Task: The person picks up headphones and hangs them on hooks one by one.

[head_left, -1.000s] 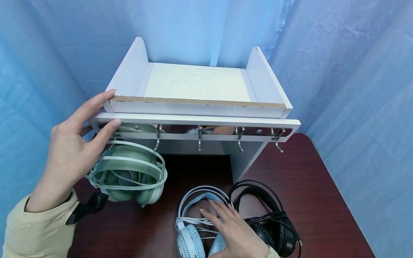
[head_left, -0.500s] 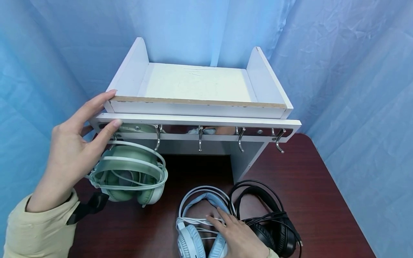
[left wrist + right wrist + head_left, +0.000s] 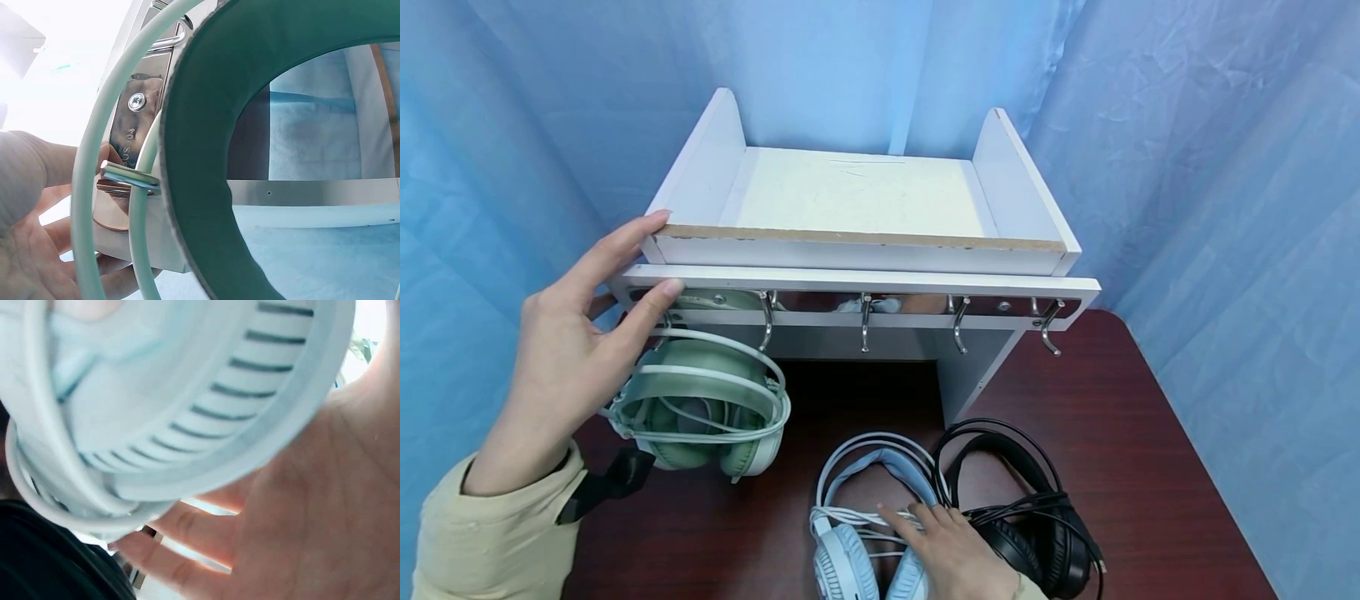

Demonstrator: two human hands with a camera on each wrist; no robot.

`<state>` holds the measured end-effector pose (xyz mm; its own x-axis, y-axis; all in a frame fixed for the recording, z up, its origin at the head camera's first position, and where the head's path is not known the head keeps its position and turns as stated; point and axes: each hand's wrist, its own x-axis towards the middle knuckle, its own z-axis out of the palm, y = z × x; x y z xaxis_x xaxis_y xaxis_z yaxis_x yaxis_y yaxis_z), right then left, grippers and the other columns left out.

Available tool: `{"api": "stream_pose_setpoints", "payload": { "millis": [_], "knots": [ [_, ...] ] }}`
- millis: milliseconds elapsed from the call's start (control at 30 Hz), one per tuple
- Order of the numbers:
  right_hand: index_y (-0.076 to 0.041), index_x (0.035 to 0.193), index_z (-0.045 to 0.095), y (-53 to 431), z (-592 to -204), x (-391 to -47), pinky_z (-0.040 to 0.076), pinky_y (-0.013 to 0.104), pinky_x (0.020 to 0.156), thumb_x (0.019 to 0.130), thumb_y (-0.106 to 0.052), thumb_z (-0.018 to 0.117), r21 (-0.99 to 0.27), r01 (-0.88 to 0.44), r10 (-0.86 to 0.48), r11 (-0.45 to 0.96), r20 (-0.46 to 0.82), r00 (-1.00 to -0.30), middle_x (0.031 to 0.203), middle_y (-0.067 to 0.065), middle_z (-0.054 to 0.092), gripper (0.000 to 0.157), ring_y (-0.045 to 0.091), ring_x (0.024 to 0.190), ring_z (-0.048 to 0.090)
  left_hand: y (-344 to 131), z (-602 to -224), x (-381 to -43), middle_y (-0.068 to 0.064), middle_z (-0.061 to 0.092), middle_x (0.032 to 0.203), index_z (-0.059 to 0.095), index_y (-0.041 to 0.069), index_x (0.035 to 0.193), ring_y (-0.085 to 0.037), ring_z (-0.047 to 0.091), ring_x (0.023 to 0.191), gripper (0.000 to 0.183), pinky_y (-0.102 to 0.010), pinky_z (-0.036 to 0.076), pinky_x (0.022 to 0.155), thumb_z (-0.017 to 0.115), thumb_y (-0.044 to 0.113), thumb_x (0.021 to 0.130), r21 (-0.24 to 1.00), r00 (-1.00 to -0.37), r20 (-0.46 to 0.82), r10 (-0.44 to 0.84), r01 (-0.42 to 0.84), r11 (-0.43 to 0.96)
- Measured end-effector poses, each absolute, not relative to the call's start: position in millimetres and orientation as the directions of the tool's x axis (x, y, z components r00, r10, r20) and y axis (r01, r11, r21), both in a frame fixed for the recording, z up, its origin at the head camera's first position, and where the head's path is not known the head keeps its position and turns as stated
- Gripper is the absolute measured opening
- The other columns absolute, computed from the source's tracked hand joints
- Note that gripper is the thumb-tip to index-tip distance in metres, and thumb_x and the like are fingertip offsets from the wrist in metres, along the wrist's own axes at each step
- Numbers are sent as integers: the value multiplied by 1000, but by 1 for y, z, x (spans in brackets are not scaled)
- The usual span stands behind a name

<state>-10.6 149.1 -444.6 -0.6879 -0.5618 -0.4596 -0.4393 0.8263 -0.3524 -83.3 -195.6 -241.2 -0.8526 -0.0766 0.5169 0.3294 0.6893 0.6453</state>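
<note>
With the thumb on the front metal strip and fingers over the top and behind, my left hand [image 3: 580, 325] grips the left end of the white shelf rack [image 3: 850, 279]. Below it, green headphones [image 3: 700, 408] hang from the leftmost hook [image 3: 128, 175], their pale cable looped around them. My right hand [image 3: 958, 550] holds the right side of light-blue headphones [image 3: 842, 558] lying on the table. In the right wrist view, a ribbed ear cup [image 3: 206, 394] fills the space beside the palm, with fingers [image 3: 194, 534] reaching around it toward the white cable.
Black headphones [image 3: 1060, 550] with a bundled cable lie just right of the light-blue pair, overlapping them in the head view. Several metal hooks, such as the middle hook [image 3: 865, 325], project from the rack's front. Blue curtains [image 3: 1225, 208] surround the dark red table [image 3: 1157, 467].
My right hand has drawn back from the light-blue headband toward the right ear cup, its fingers bending in. The left hand and the hanging green headphones stay in place.
</note>
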Motion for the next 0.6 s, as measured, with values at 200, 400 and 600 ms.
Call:
{"api": "stream_pose_setpoints", "payload": {
  "millis": [200,400,600],
  "knots": [
    [-35,146,22,149,-448,-10,42,39,84,64,-78,58,-330,-505,-603,798,-412,-683,113,-2,53,99,14,96,49,-195,-241,-83,-2,52,136,50,37,132,-30,52,120,53,-1,34,79,67,18,85,650,-856,511,-81,324,687],
    [-33,144,26,149,-451,-12,41,33,77,65,-76,60,-341,-520,-621,783,-408,-669,106,-6,51,97,10,87,45,-195,-242,-84,-2,52,136,50,37,132,-31,53,118,54,0,33,77,67,17,85,640,-847,527,-71,340,689],
    [-25,144,28,144,-453,-13,43,39,85,64,-76,62,-297,-548,-623,782,-411,-666,114,-2,53,100,15,96,52,-195,-242,-84,-3,52,136,50,36,132,-31,52,119,53,0,33,78,67,17,85,637,-844,532,-70,344,690]
  ]
}}
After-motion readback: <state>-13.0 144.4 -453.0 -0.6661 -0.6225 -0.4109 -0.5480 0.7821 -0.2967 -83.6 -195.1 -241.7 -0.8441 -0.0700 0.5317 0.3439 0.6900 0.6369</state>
